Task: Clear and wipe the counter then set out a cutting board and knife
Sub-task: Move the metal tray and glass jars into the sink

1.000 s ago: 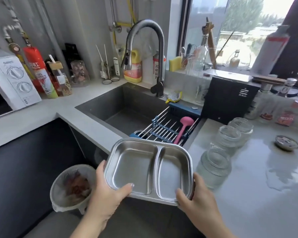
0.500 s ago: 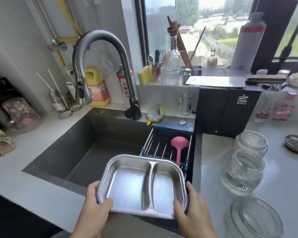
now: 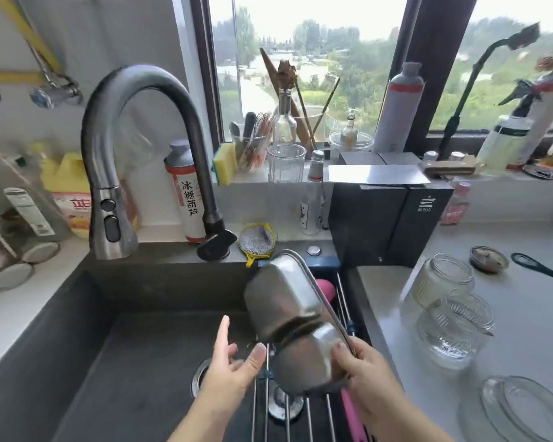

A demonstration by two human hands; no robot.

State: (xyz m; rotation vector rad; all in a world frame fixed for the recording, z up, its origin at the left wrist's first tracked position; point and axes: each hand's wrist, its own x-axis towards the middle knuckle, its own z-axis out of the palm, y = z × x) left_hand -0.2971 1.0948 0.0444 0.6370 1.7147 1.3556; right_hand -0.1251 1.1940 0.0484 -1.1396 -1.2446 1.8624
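A two-compartment steel tray (image 3: 288, 317) stands tipped on its edge over the sink's drying rack (image 3: 288, 416), its underside facing left. My right hand (image 3: 364, 374) grips its near end by the rim. My left hand (image 3: 230, 368) is off the tray, fingers spread, just left of it over the dark sink (image 3: 134, 362). A pink utensil (image 3: 328, 290) lies on the rack behind the tray. No cutting board or knife can be picked out with certainty.
Glass jars (image 3: 444, 279) (image 3: 454, 330) and a glass lid (image 3: 521, 409) stand on the wet grey counter (image 3: 530, 320) at right, beside a metal lid (image 3: 489, 259). A black appliance (image 3: 387, 218) sits behind. The faucet (image 3: 109, 173) arches over the sink; a sponge (image 3: 224, 164) and bottles line the sill.
The tray went from held flat in both hands to tipped on edge over the rack. My left hand has let go; the view moved closer over the sink.
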